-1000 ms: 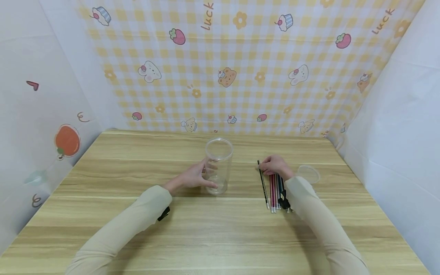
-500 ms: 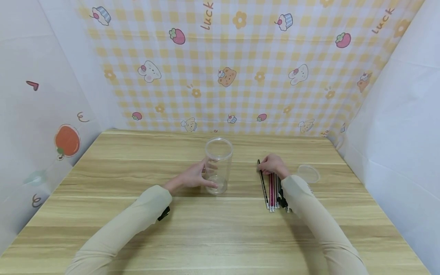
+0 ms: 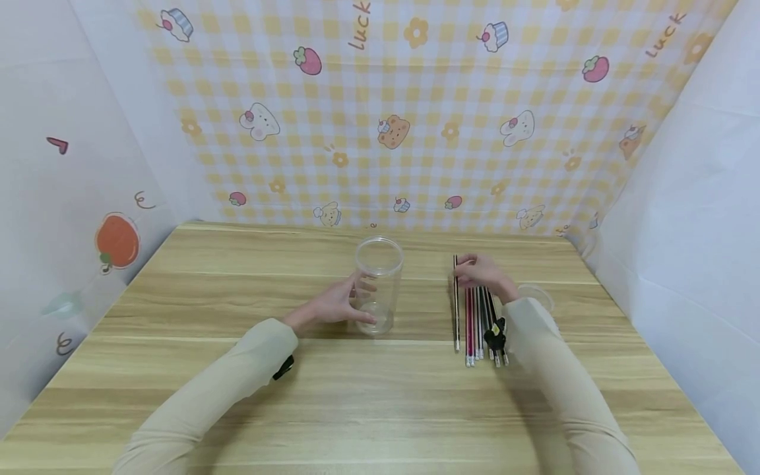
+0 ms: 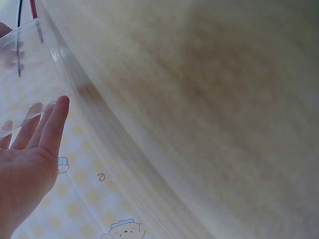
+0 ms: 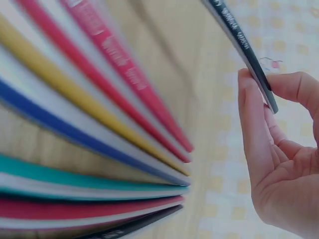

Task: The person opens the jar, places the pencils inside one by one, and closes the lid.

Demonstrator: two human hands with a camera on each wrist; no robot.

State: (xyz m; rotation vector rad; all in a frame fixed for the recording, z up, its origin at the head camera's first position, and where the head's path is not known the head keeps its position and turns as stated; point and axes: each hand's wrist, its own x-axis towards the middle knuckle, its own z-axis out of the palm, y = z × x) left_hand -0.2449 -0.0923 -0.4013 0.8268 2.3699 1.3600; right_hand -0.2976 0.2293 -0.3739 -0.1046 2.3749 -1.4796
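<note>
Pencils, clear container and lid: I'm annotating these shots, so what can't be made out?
Clear lid: head view, partly hidden by the right sleeve.
Held pencil: right wrist view, one end cut off by the top edge.
Pink pencil: same view, lettering blurred.
Clear container: left wrist view, cut off by the left edge.

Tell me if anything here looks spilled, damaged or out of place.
Nothing stands out: no spill or damage shows. The clear container stands upright, one dark pencil is pinched in the right hand, and the other pencils lie loosely fanned. The lid is partly hidden.
</note>
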